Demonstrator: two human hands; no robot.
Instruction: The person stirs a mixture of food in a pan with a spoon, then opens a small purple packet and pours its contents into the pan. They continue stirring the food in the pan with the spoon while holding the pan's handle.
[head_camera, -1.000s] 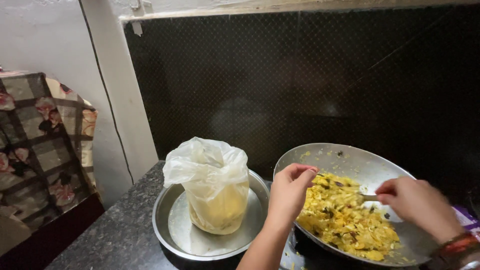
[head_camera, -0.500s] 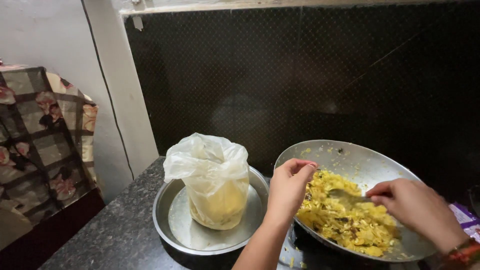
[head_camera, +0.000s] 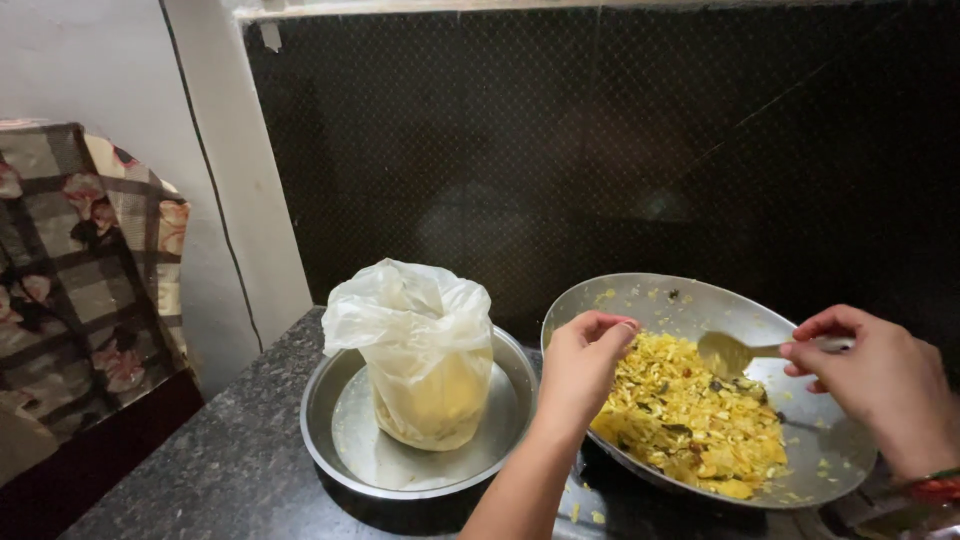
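Note:
A wide metal pan (head_camera: 640, 300) holds a heap of yellow flaked food (head_camera: 690, 415) with dark bits. My left hand (head_camera: 580, 365) grips the pan's near-left rim, fingers curled over the edge. My right hand (head_camera: 880, 385) holds the handle of a metal spoon (head_camera: 725, 352), whose bowl hovers over the top of the food. To the left, a thin plastic bag (head_camera: 420, 350) with yellow contents stands upright in a round steel bowl (head_camera: 330, 440).
Both vessels rest on a dark speckled stone counter (head_camera: 230, 450). A black patterned wall (head_camera: 600, 150) rises right behind them. A white pillar (head_camera: 230, 180) and a checked floral cloth (head_camera: 70, 260) are at the left, beyond the counter's edge.
My right hand has drawn the spoon up and left, from the pan's right side to above the food. My left hand stays on the rim. The view has shifted slightly.

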